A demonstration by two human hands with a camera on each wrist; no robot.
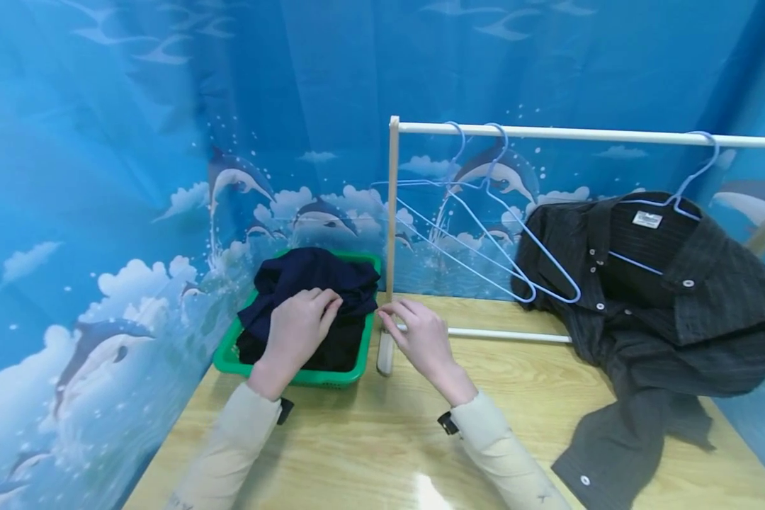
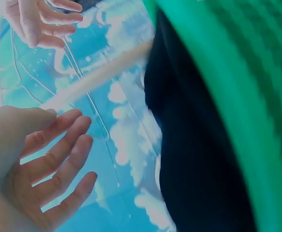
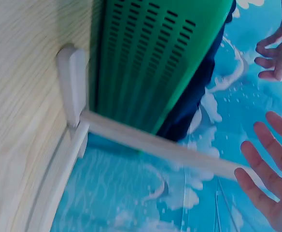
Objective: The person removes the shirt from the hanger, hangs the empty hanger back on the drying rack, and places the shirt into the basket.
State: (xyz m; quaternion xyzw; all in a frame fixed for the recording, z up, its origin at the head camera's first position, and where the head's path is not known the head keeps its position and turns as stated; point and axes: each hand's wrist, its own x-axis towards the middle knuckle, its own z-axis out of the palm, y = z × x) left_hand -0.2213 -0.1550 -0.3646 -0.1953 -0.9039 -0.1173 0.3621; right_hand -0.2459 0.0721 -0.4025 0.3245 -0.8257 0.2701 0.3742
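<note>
My left hand (image 1: 302, 322) is raised over the green basket (image 1: 229, 352), its fingers loosely bent. The left wrist view shows nothing between that thumb and its fingers (image 2: 59, 164). Dark navy and black clothes (image 1: 312, 273) lie heaped in the basket, some over its rim. To the right, my right hand (image 1: 421, 336) hovers beside the rack's wooden post (image 1: 392, 212), thumb and fingers loosely bent. Seen from the right wrist, its fingers (image 3: 266, 186) are spread and hold nothing. The two hands are apart, palms turned toward each other.
A white rail (image 1: 548, 132) tops the rack, bearing two bare blue hangers (image 1: 478, 212) and a dark striped shirt (image 1: 644, 304) on another. One sleeve (image 1: 612, 453) droops to the wooden table (image 1: 357, 453). A low bar (image 1: 510, 335) joins the rack's foot. Dolphin-printed curtains (image 1: 134, 177) enclose the table.
</note>
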